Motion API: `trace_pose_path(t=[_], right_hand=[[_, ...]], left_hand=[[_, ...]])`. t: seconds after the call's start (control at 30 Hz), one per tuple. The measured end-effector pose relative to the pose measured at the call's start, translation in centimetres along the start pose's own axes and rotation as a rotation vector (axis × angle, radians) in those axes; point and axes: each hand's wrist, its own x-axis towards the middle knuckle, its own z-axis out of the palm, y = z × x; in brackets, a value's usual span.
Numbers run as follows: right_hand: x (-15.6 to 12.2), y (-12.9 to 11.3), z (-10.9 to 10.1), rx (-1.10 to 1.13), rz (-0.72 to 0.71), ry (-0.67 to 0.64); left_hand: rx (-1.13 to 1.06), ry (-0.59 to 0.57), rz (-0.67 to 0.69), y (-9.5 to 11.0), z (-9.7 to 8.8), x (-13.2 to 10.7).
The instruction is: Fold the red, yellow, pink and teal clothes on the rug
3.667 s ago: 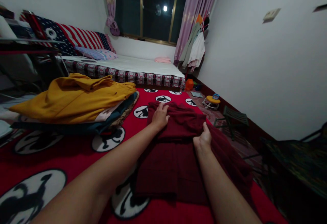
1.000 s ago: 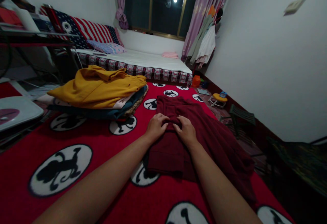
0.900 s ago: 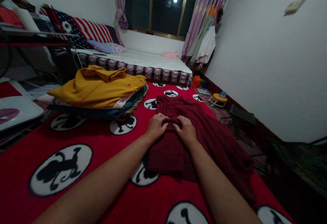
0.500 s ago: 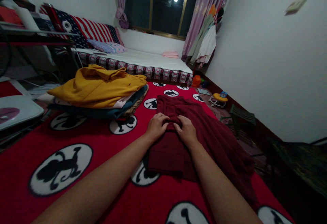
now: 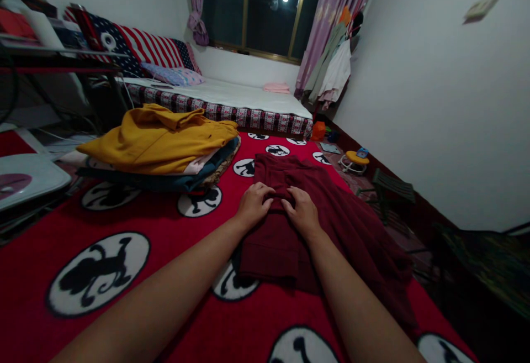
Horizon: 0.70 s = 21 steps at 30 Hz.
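Pinching, with the left hand [image 5: 253, 206], a ridge of the maroon cloth [image 5: 348, 214], by curled fingers almost closed against the thumb. Doing the same with the right hand [image 5: 303, 212], turned toward the left, just beside it but not touching. Cannot tell the firmness of either hold, because of partly hidden fingertips. Located in front of the body, flat on the red blanket [image 5: 25, 274], with straight layers at the near side and a long wrinkled part spreading to the right. Could lose the ridge by opening the fingers too early, or by lifting with only 1 hand, because of soft fabric, probably ready to fall back. Could also pull the near layers out of line, by dragging instead of lifting. To the right, possible to get twisted or bunched cloth; likely cause, an unequal pull between the 2 hands. By pressing too hard during a pull, could wrinkle the blanket also. Farther to the left, need for care around the pile, with the yellow garment [image 5: 161, 139] above the teal cloth [image 5: 169, 182]: could slide after a bump from the left arm, because of loose and uneven stacking.
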Motion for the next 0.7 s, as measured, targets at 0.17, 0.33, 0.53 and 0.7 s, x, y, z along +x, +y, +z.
trace_pose_path(t=[0.17,0.33,0.53,0.7], right_hand=[[0.1,-0.4,-0.5,0.027,0.128,-0.002],[1.7,3.3,-3.9,0.468,0.425,0.533],[2.9,9.2,-10.2,1.222,0.617,0.652],[2.8,9.9,-12.5,1.328,0.721,0.68]], left_hand=[[-0.106,0.07,-0.001,-0.3,0.0,0.2],[-0.334,0.297,-0.187,-1.2,-0.3,0.8],[-0.392,0.319,-0.221,-2.0,0.0,1.1],[-0.363,0.286,-0.219,-1.8,-0.1,1.0]])
